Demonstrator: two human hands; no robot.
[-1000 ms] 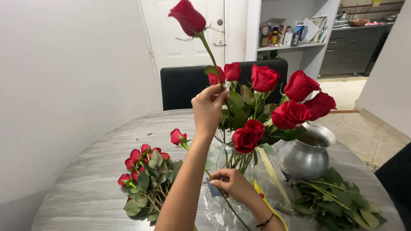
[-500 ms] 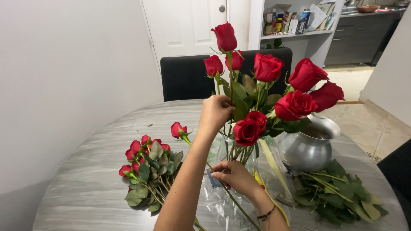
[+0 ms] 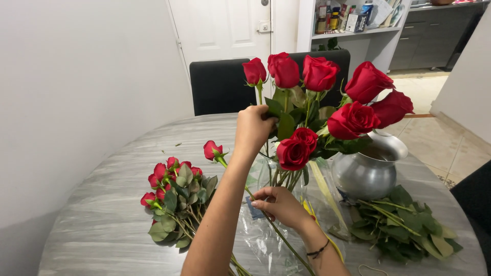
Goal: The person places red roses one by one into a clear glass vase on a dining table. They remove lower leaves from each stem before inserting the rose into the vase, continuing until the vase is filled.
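From the head camera, our left hand has its fingers closed on a rose stem among the roses in the glass vase. Our right hand pinches another stem over the desk. Stems feel light and bendy, maybe thorny; we hold them low.

shiny metal pot, clear glossy plastic wrap, matt grey streaked table.
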